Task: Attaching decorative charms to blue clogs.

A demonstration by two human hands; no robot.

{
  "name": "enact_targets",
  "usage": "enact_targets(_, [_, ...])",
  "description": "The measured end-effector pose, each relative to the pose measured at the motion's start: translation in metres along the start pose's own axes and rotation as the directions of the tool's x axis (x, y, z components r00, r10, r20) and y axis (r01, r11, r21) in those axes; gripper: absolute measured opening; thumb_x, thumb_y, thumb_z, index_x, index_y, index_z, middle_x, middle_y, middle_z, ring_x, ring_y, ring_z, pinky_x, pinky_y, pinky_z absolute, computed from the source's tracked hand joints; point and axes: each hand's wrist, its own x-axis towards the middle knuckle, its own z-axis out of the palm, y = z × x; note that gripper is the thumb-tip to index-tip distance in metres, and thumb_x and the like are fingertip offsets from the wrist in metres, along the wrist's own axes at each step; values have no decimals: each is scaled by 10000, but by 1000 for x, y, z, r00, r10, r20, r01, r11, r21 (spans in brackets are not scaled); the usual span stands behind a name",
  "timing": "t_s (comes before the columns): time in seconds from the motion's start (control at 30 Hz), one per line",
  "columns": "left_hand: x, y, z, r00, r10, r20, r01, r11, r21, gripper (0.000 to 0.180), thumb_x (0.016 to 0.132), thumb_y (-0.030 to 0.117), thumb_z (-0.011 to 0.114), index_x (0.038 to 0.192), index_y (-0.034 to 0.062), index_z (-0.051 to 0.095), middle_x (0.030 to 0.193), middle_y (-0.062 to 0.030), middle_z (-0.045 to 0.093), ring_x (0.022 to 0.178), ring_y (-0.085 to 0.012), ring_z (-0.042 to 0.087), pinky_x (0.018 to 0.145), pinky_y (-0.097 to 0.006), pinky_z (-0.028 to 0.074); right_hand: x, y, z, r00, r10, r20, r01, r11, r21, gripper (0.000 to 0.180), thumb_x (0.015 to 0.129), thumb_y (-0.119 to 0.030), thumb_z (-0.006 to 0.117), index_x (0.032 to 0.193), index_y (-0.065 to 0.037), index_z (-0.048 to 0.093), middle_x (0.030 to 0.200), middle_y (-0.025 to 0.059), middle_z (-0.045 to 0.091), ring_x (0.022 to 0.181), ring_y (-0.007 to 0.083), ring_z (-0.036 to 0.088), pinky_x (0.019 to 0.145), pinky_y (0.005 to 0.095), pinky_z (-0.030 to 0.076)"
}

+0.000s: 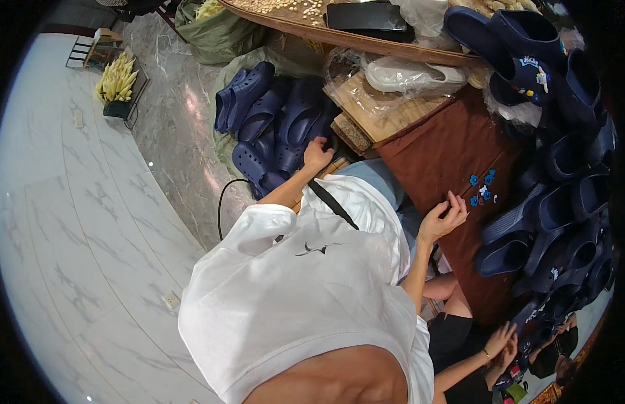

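As the left hand point(317, 153) reaches, the clog point(244, 94) lies diagonally, toe upper-right.

We see a brown table point(440, 151) right of centre carrying small blue charms point(482, 188). Upper left, navy clogs point(272, 121) lie piled on the marble floor point(171, 128).

A clear crinkled plastic bag holding a white clog point(406, 75) lies at the upper middle of the frame, on a light wooden board. Just left of it, more clear plastic wrapping point(346, 67) spreads over the same board. A bulging olive-green woven sack point(215, 34) sits at the upper left, by the rim of a round tray. A flat black rectangular device with a dark screen point(366, 15) lies at the top centre.
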Motion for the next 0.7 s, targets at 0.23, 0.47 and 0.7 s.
enact_targets(0.23, [47,-20,38,995,-57,-87,88,908,409,803,655,221,795,1294,18,353,1184,-195,434,1148,-389,451,878,-469,477,-2,0,-1,1000,1,15,0,1000,-11,225,827,4,532,996,-35,674,1088,145,559,1082,320,515,945,442,386])
enact_targets(0.47, [80,-32,50,976,-206,-63,210,847,488,683,701,263,790,1220,50,401,1223,-200,448,1118,-397,519,865,-449,510,-2,-1,3,1000,-18,23,19,998,-56,231,823,23,526,994,-33,671,1090,144,557,1075,320,519,937,440,396])
enact_targets(0.7, [88,-42,54,972,-233,30,188,846,499,587,741,236,757,1188,64,418,1183,-200,503,1048,-398,596,821,-437,548,-2,-3,5,999,-19,33,22,997,-71,238,816,42,525,991,-29,670,1093,146,550,1078,325,518,933,440,408])
